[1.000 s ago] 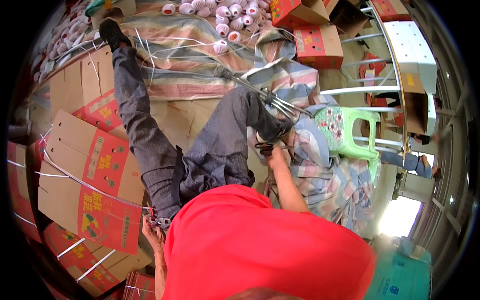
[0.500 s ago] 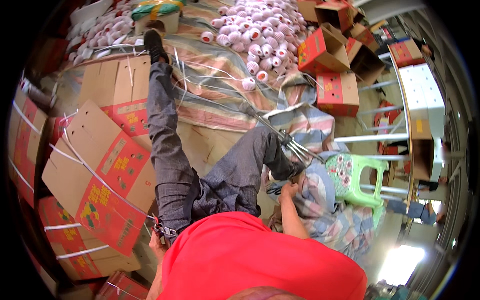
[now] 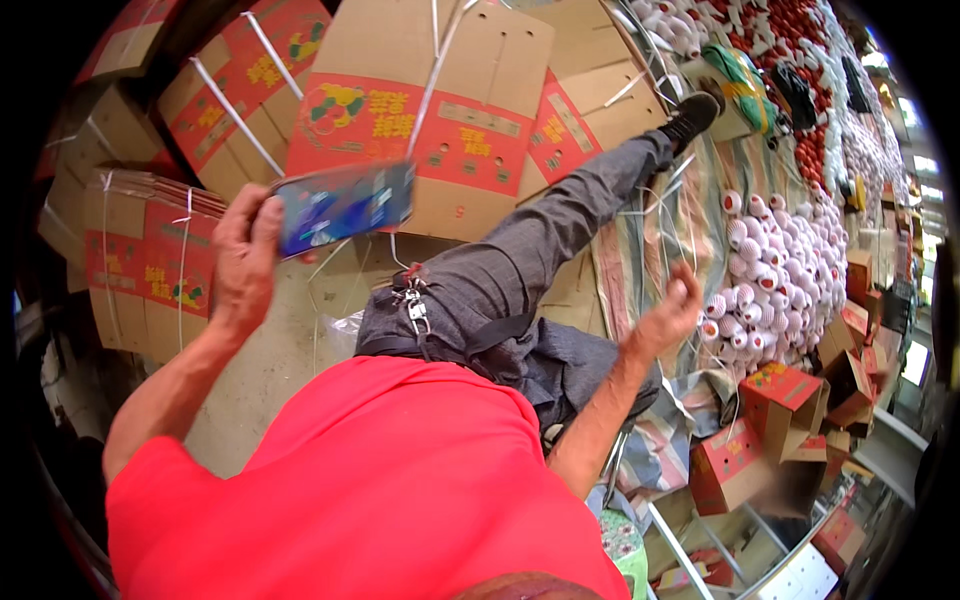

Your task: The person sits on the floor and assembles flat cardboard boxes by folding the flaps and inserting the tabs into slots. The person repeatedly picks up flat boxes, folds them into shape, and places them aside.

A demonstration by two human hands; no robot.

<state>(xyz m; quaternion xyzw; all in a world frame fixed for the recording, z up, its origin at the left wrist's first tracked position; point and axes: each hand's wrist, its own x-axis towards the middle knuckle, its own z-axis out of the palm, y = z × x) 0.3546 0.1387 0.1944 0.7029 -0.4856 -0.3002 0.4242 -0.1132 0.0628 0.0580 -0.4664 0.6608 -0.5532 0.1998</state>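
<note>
A smartphone (image 3: pixel 345 208) with a lit bluish screen is gripped at one end by my left hand (image 3: pixel 250 235), raised on the left side. Below and right of the phone, a metal clip with a chain (image 3: pixel 415 310) hangs at the waist of my grey trousers. My right hand (image 3: pixel 668 312) is lifted on the other side, its fingers loosely bent and apart, with nothing visible in it. Behind that hand lies a heap of fruit in pink-and-white foam nets (image 3: pixel 780 270). My outstretched leg (image 3: pixel 570 215) reaches toward the upper right.
Strapped bundles of flattened red-and-brown cartons (image 3: pixel 430 130) lie ahead and at left. Opened boxes (image 3: pixel 785 400) stand at the right beyond a striped tarp (image 3: pixel 625 290). A green stool (image 3: pixel 622 545) is at the lower right, near a metal-framed table (image 3: pixel 800 575).
My view has swung left. My left hand has come up from beside the hip and now holds a smartphone. My right hand has lifted away from near my foot.
</note>
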